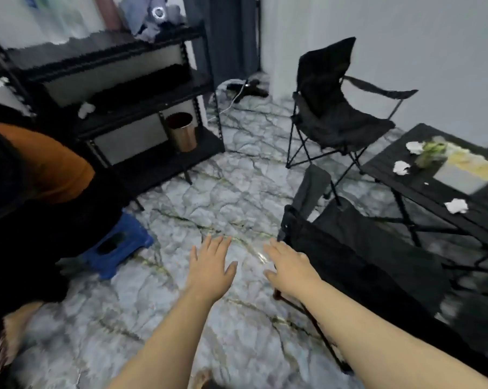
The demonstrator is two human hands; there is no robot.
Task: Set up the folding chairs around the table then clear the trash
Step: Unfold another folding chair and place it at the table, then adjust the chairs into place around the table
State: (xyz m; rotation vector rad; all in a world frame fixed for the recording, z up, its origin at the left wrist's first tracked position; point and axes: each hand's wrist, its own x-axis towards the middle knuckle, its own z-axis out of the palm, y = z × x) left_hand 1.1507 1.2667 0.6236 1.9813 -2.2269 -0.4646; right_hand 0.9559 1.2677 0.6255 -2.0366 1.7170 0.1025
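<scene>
While both hands hover empty, 2 chairs stand unfolded.

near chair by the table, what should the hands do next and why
Probably take hold of the near chair with the right hand. Both hands, including the left hand, hang open and empty over the floor, and the far chair already stands unfolded beside the table.

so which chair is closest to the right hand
The near chair, beside the right hand at the table's front edge. The other chair stands farther back by the wall.
</scene>
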